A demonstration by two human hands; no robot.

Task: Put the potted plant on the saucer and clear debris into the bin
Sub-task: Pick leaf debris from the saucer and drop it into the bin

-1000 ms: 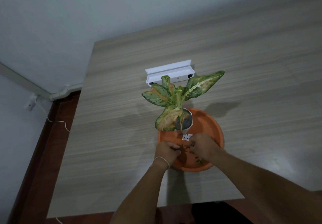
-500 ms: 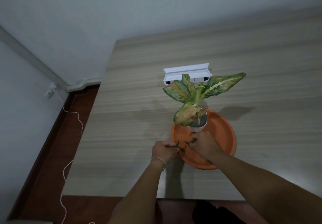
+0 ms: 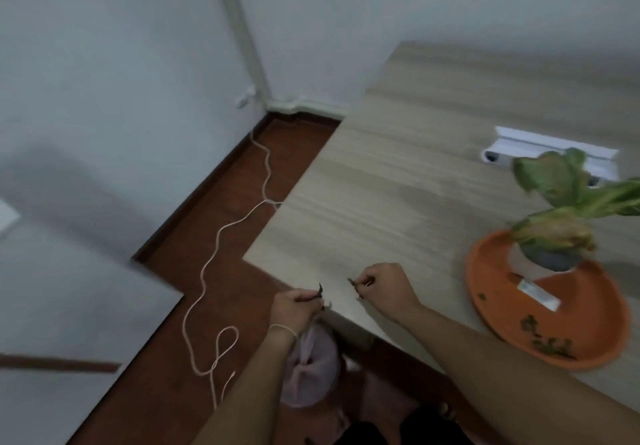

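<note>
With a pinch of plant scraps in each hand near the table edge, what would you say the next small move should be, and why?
Probably lower both hands toward the pink bag below the table edge and let go. The left hand and right hand each pinch debris, and more debris is left on the orange saucer.

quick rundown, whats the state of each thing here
potted plant: upright on the saucer
saucer: on the table, leaf bits left in it
left hand: pinched shut on debris, past the table edge
right hand: pinched shut on debris, over the table
pink bag: on the floor under the left hand
</note>
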